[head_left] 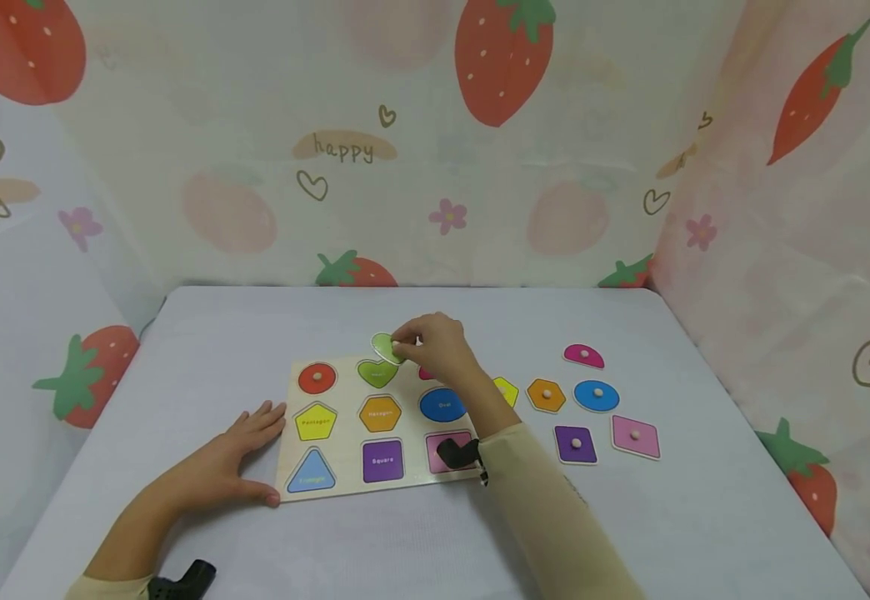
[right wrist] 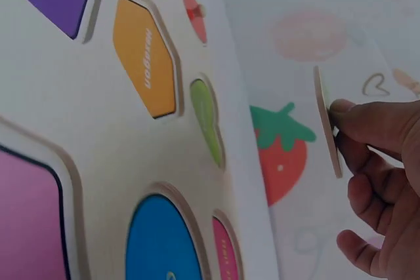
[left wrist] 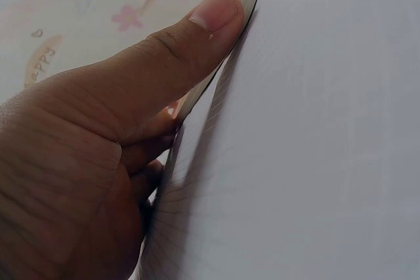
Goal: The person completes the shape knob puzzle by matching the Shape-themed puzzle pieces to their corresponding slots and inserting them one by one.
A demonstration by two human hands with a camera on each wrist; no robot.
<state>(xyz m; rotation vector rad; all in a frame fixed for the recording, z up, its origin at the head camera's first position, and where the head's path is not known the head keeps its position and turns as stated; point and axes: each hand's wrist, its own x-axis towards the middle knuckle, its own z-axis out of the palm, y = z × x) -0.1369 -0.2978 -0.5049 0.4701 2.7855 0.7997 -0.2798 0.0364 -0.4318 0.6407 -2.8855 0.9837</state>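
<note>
A wooden shape puzzle board (head_left: 347,450) lies on the table with printed, coloured recesses. My left hand (head_left: 217,458) is spread at its left side, thumb and fingertips against the edge; the left wrist view shows the thumb (left wrist: 203,24) on that edge. My right hand (head_left: 438,346) pinches a green heart puzzle piece (head_left: 384,346) by its knob, above the board's far edge. In the right wrist view the piece (right wrist: 326,122) appears edge-on, apart from the board. Beneath it is the green heart recess (head_left: 377,375). The red circle piece (head_left: 317,378) sits in its recess, knob showing.
Loose knobbed pieces lie right of the board: a yellow one (head_left: 507,390) partly hidden by the right forearm, an orange hexagon (head_left: 546,395), a blue oval (head_left: 596,396), a magenta semicircle (head_left: 583,356), a purple square (head_left: 575,445) and a pink rectangle (head_left: 636,437). Strawberry-print curtains surround the table.
</note>
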